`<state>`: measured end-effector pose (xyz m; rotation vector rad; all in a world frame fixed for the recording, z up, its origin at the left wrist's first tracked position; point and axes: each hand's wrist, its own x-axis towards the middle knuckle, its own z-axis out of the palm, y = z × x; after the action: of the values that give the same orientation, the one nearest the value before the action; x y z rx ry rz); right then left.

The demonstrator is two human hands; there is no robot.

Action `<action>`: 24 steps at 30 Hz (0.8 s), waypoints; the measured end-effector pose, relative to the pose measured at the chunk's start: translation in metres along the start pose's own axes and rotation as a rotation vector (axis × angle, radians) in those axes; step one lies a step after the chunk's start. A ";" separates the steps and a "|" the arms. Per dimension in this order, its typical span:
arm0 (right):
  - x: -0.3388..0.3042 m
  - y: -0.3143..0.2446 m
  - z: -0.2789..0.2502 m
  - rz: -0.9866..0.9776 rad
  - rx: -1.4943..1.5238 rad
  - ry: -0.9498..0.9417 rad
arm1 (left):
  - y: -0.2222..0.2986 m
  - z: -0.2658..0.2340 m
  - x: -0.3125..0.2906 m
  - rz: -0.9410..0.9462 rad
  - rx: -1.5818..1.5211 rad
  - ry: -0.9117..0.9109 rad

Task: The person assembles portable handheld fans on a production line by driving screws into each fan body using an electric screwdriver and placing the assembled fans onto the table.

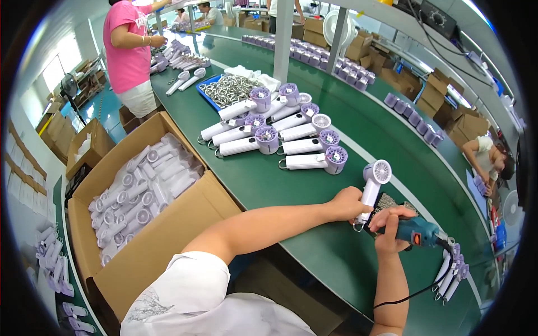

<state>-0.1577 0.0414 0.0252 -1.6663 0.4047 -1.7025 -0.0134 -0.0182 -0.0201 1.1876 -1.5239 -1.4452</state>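
My left hand [348,204] is closed around the white handle of a small handheld fan [370,193], its round head pointing away from me and a metal ring at the handle's near end. In my right hand [390,224] is a teal electric screwdriver [417,231] with a black cord, its front end toward the base of the fan handle. My right fingers hide the tip, so contact with the fan cannot be made out. Just behind that hand lies a heap of small metal screws [395,203]. Several white and purple fans [305,162] lie in rows to the left of my hands.
A blue tray [208,99] of metal clips stands beyond the fans. At left, a large cardboard box [162,241] holds several bagged fans. More fans [451,274] lie at right, near the cord. Purple parts [414,119] line the far belt. A person in pink [126,50] stands at far left.
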 end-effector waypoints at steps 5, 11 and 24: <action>0.027 -0.075 0.009 -0.109 0.163 -0.024 | 0.013 -0.026 -0.036 0.082 0.278 0.219; 0.029 -0.103 -0.032 0.660 0.038 0.298 | 0.014 -0.038 -0.116 0.357 0.475 0.458; -0.028 -0.061 -0.064 1.104 -0.154 -0.072 | -0.008 0.046 -0.187 0.445 0.805 0.392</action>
<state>-0.2380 0.0862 0.0376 -1.1876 1.1720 -0.7857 0.0047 0.1739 -0.0155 1.3377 -1.9665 -0.2594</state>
